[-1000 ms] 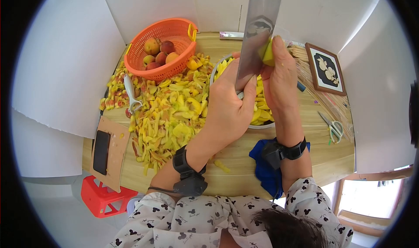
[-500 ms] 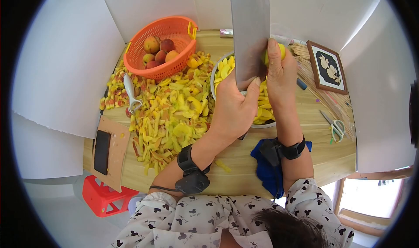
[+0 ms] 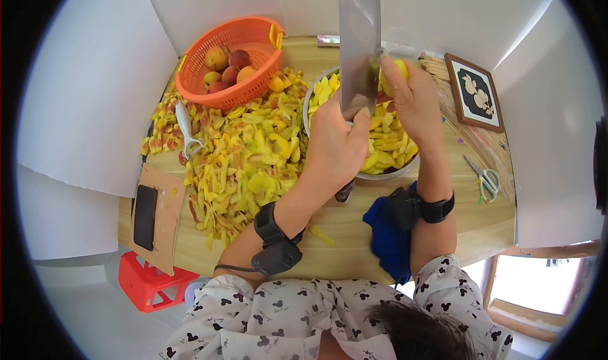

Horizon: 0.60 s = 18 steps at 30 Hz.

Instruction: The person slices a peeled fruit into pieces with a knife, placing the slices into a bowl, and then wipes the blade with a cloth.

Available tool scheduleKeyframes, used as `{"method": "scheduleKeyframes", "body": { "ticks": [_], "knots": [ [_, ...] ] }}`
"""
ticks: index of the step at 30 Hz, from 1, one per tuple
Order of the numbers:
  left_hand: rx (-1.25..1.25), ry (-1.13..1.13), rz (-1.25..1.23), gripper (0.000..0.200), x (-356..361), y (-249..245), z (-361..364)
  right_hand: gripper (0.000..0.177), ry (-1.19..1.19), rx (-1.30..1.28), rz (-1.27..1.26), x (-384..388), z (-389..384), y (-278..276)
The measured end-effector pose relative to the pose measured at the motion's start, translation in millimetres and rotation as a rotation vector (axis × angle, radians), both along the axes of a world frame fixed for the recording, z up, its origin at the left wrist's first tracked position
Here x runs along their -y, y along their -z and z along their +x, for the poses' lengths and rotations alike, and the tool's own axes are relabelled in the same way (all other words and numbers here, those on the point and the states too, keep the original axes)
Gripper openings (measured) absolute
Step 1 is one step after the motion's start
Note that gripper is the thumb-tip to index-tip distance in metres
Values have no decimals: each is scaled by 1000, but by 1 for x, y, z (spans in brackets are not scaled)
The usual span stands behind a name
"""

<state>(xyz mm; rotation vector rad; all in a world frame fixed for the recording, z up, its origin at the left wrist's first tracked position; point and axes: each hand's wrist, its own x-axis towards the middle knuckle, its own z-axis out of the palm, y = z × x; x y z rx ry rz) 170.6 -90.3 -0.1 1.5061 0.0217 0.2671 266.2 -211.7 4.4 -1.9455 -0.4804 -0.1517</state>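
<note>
Grip, left hand (image 3: 339, 147): we see it clenched around the handle of a cleaver (image 3: 359, 43), blade upright with its tip toward the table's far edge.
Grip, right hand (image 3: 415, 100): its fingers pinch a peach piece (image 3: 394, 75) against the blade's right face.
Where the fruit is: the yellow piece is held in the air above the far rim of a metal bowl (image 3: 411, 167), near the middle of the far edge.
Bowl: filled with yellow slices (image 3: 386, 141).
Writing: a strip (image 3: 332, 41) at the far edge bears print too small for us to read.
Hidden: the left hand covers most of the cleaver handle, and only its butt shows below the palm. The blade covers part of the peach piece.
Cut off: the round lens darkens every corner of the view.
Left half of the table: a heap of peels (image 3: 247, 157), with a white peeler (image 3: 185, 128) lying on it.
Far left corner: an orange basket (image 3: 231, 49) holding whole peaches (image 3: 228, 68).
Near left corner: cardboard (image 3: 166, 201) carrying a dark phone (image 3: 145, 217).
Right edge: scissors (image 3: 484, 182), a framed picture (image 3: 474, 94) and a bundle of thin sticks (image 3: 443, 87).
Near edge: a blue cloth (image 3: 383, 239) under the right wrist.
Surface: a pale wooden table (image 3: 481, 227).
Room: white panels stand around it, and a red stool (image 3: 149, 284) sits on the floor.
</note>
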Motion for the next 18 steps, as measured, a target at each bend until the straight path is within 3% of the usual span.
{"method": "scheduleKeyframes", "body": {
  "ticks": [3, 7, 10, 12, 18],
  "knots": [
    [-17, -10, -1, 16, -2, 4, 2, 51, -49, -193, 52, 17, 3, -12],
    [-54, -13, -42, 10, -3, -1, 1, 44, -86, -234, 145, 23, 7, -17],
    [-63, -40, -44, 10, -6, -7, -2, 43, -169, -301, 317, 21, 11, -8],
    [-71, 34, -44, 17, -12, -15, -7, 42, -323, -471, 565, 10, 12, -5],
    [102, -96, -1, 17, -4, -35, -23, 44, -376, -615, 787, -6, 4, -1]
  ]
}}
